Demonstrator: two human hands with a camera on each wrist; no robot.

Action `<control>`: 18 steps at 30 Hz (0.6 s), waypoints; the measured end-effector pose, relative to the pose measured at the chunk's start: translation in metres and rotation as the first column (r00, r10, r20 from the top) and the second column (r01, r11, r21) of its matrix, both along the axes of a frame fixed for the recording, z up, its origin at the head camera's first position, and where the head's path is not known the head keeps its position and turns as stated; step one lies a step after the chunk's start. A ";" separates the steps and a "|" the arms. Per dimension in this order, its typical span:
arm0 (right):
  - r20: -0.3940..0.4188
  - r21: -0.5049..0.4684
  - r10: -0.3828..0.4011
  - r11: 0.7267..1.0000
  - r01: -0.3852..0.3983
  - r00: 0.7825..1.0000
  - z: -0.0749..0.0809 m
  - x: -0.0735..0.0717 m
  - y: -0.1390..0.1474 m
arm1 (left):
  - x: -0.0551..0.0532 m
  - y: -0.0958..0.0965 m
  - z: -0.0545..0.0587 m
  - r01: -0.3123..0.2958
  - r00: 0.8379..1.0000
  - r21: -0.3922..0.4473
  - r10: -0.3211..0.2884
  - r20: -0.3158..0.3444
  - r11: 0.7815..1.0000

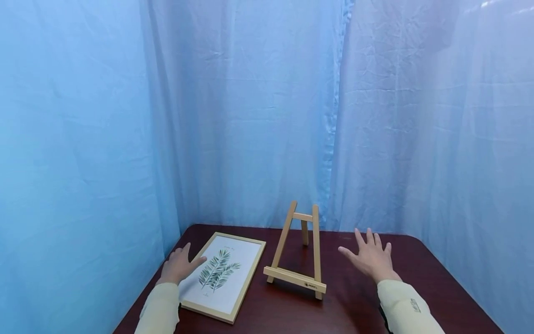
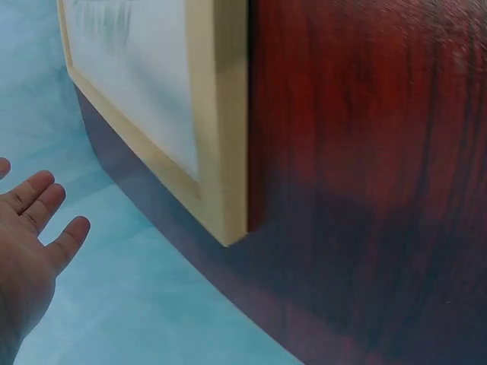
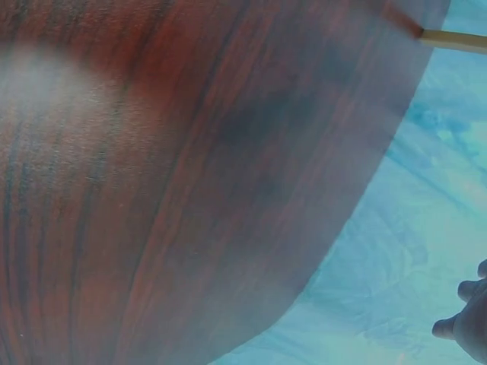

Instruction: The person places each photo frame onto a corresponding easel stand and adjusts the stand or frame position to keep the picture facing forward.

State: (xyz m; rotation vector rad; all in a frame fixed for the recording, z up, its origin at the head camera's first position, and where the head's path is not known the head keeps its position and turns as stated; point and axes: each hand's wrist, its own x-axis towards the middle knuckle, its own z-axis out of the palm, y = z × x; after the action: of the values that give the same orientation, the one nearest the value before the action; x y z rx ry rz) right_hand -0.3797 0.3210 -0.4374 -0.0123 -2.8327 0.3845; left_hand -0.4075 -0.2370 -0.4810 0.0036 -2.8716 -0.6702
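Note:
A framed print of green palm leaves [image 1: 219, 271] lies flat at the left of the table, its light wooden frame [image 2: 217, 137] large in the left wrist view. My left hand [image 1: 178, 266], fingers spread and holding nothing, hovers by the frame's left edge and overlaps it in the head view. Right of the print a small wooden tabletop easel [image 1: 294, 277] stands upright with a ledge across its front. My right hand [image 1: 370, 260] is held to the right of the easel, fingers splayed, nothing in it. Only its fingertips [image 3: 449, 327] enter the right wrist view.
The dark red-brown wooden table [image 1: 346, 311] has rounded far corners. Blue curtains [image 1: 267, 116] hang close around its back and both sides. In the right wrist view an easel leg [image 3: 456, 40] shows at the upper right.

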 end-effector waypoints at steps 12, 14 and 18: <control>-0.022 -0.006 0.020 1.000 -0.020 1.000 0.025 -0.003 -0.011 | 0.006 -0.015 -0.013 -0.025 0.998 0.043 0.023 0.056 0.999; -0.027 -0.002 0.019 1.000 -0.019 0.999 0.028 -0.004 -0.012 | 0.006 -0.017 -0.015 -0.032 0.997 0.057 0.028 0.070 0.998; -0.030 -0.003 0.013 1.000 -0.014 0.999 0.033 -0.006 -0.015 | 0.007 -0.020 -0.019 -0.046 0.996 0.084 0.039 0.085 0.995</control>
State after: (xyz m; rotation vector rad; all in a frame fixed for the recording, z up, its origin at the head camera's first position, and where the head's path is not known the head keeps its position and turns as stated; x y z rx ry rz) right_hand -0.3860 0.3060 -0.4040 0.0120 -2.8039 0.3883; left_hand -0.4004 -0.2568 -0.5004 0.1072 -2.9099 -0.8022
